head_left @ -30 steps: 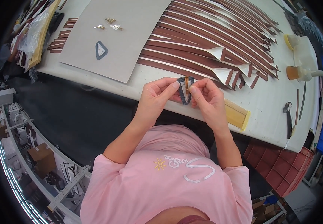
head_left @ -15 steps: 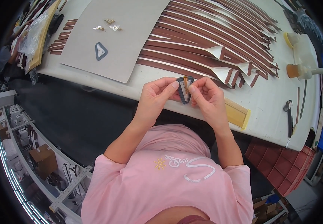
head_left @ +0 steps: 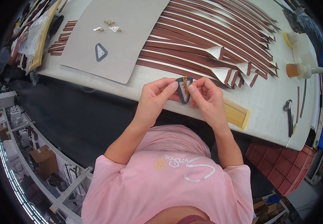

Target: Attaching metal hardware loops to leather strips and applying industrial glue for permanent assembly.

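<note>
White worktable (head_left: 266,100) fills the upper frame, spread with brown leather strips (head_left: 206,41) and a grey board (head_left: 131,33). At centre, a small dark triangular ring (head_left: 183,91) is pinched at its edges between left hand (head_left: 157,95) and right hand (head_left: 206,97), fingers closed; it is judged light and stiff.

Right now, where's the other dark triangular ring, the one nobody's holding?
The loose triangular ring lies flat on the grey board in the upper left of the head view, below the small metal fittings and left of the brown strips.
</note>
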A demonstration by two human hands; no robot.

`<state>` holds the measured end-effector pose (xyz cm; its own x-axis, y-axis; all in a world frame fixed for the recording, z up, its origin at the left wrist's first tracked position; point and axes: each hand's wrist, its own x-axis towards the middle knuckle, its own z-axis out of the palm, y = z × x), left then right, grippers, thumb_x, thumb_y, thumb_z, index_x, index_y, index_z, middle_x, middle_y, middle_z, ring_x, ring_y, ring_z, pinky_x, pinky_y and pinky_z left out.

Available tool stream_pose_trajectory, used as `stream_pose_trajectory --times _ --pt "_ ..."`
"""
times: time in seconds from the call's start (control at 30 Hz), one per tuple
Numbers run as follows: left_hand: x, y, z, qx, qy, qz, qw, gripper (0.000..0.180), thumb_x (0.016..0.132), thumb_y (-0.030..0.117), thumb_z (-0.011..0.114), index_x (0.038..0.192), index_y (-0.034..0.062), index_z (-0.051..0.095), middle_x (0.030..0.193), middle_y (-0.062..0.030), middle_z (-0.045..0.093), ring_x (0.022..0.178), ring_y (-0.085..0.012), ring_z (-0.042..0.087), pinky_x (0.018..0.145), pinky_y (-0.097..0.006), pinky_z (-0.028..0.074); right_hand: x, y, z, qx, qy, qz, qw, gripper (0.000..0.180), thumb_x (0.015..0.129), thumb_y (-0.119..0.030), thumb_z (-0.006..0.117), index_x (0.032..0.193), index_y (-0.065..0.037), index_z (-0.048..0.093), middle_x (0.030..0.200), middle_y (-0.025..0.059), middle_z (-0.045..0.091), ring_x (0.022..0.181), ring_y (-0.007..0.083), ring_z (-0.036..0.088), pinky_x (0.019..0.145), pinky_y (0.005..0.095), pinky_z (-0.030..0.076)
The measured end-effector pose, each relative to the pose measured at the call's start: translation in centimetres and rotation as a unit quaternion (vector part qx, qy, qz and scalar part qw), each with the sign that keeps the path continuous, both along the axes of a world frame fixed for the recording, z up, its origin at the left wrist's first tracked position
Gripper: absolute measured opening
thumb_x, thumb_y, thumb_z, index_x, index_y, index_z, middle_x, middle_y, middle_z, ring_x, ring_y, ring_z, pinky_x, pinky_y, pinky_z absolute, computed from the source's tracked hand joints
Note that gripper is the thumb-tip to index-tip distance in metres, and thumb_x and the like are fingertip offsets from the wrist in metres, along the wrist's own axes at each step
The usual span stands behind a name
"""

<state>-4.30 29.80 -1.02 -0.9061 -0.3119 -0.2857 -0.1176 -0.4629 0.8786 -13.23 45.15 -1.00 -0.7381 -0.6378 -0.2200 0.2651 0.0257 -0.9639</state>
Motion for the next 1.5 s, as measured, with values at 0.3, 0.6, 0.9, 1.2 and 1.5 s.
stream_pose_trajectory --times 0.3,0.6,0.9,1.2,1.5 --pt "0.04 -0.08 -0.14 -0.005 0.004 -0.002 1.000 0.022 0.097 0.012 0.058 0.109 -0.0033 0.068 0.099 -0.0081 0.071 0.086 -0.0119 0.067 0.078 -0.026 0.055 -0.06 -0.18 0.19 0.001 -0.005 0.000 1.000 0.013 0.096 -0.013 0.063 0.091 -0.003 0.057 0.075 -0.0035 0.056 0.064 0.0007 0.050 0.057 0.0166 0.042" --pt "0.06 -0.01 0.20 -0.007 0.002 -0.005 1.000 0.020 0.094 0.009 0.062 0.109 -0.0036 0.067 0.098 -0.0076 0.071 0.086 -0.0102 0.066 0.079 -0.025 0.054 -0.28 -0.31 0.29 0.001 -0.006 0.006 1.000 0.013 0.095 -0.013 0.064 0.090 -0.003 0.056 0.076 -0.0030 0.056 0.064 0.0004 0.049 0.055 0.0168 0.044" --pt "0.01 0.12 0.35 -0.012 -0.007 -0.008 1.000 0.019 0.092 0.008 0.067 0.108 -0.0028 0.067 0.095 -0.0059 0.070 0.086 -0.0082 0.064 0.079 -0.023 0.052 -0.22 -0.25 0.33 -0.002 -0.017 0.006 1.000 0.014 0.095 -0.013 0.064 0.089 -0.003 0.056 0.076 -0.0032 0.056 0.064 0.0000 0.050 0.054 0.0163 0.044" --pt "-0.03 0.21 0.24 -0.012 -0.005 0.001 1.000 0.017 0.092 0.008 0.067 0.106 -0.0023 0.067 0.094 -0.0053 0.070 0.084 -0.0075 0.064 0.077 -0.022 0.052 -0.21 -0.28 0.32 -0.004 -0.022 0.012 1.000 0.014 0.095 -0.013 0.064 0.089 -0.004 0.055 0.076 -0.0034 0.057 0.064 -0.0002 0.051 0.055 0.0163 0.045" --pt "-0.06 0.52 0.17 -0.019 -0.004 0.030 0.999 0.015 0.091 0.007 0.068 0.103 -0.0019 0.068 0.091 -0.0043 0.069 0.081 -0.0065 0.063 0.074 -0.022 0.051 -0.14 -0.25 0.26 -0.022 -0.064 -0.003 0.998 0.015 0.093 -0.013 0.067 0.089 -0.001 0.058 0.079 0.0009 0.062 0.065 0.0024 0.056 0.057 0.0181 0.048"
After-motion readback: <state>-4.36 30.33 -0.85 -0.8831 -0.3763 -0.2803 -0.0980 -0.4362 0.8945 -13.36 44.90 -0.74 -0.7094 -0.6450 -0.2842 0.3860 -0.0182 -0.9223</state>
